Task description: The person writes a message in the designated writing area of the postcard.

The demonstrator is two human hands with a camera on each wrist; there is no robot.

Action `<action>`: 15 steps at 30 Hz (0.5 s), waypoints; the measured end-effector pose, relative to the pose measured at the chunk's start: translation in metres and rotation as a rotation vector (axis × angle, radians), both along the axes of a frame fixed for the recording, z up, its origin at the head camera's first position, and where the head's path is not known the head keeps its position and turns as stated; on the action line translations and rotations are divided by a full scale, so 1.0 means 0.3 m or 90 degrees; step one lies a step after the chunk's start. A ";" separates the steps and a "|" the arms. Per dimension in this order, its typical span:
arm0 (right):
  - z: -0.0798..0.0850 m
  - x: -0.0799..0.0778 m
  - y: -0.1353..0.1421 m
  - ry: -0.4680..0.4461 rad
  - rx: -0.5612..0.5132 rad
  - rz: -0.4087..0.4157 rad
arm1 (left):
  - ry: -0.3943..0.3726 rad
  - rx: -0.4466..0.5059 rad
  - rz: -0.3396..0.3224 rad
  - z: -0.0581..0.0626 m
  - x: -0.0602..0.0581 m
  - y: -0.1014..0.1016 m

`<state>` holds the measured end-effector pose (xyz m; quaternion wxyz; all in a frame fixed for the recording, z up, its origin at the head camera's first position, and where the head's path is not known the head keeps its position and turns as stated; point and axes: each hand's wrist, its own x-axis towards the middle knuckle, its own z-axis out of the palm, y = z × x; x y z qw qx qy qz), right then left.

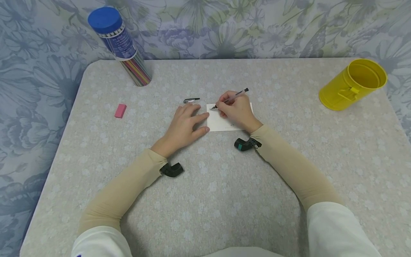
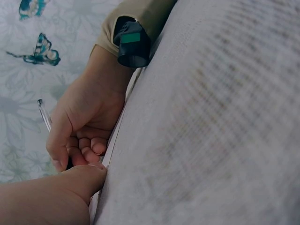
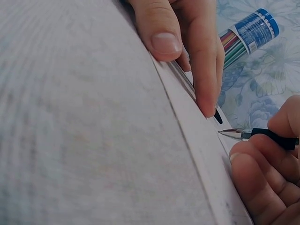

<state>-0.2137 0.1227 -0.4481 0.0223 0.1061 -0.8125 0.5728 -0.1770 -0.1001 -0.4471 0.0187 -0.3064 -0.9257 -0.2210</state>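
Observation:
A small white sheet of paper (image 1: 219,124) lies on the table between the hands. The right hand (image 1: 238,111) pinches a clear pen (image 1: 232,97) with a black grip, its tip down at the upper left of the sheet. In the right wrist view the pen's point (image 3: 234,133) meets the paper (image 3: 194,136). The left hand (image 1: 184,126) rests with spread fingers at the sheet's left edge, thumb and a fingertip touching it. Just beyond that hand is a pen cap (image 1: 191,100) with a black clip. The right hand covers part of the sheet.
A pink eraser (image 1: 120,111) lies to the left on the pale patterned table (image 1: 199,200). At the back left stands a tube of colored pencils (image 1: 136,69) with a blue lid. An open yellow canister (image 1: 335,89) stands at the back right. Floral wallpaper rises behind the table.

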 end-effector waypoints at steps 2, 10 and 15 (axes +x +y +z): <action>0.001 0.000 0.000 0.001 -0.001 0.003 | 0.000 -0.001 0.000 0.000 -0.001 0.000; -0.001 -0.001 0.001 0.009 -0.002 0.003 | -0.008 -0.001 0.000 0.003 -0.001 0.001; -0.001 -0.001 0.001 0.014 0.008 0.001 | -0.007 0.003 -0.003 0.005 0.001 0.000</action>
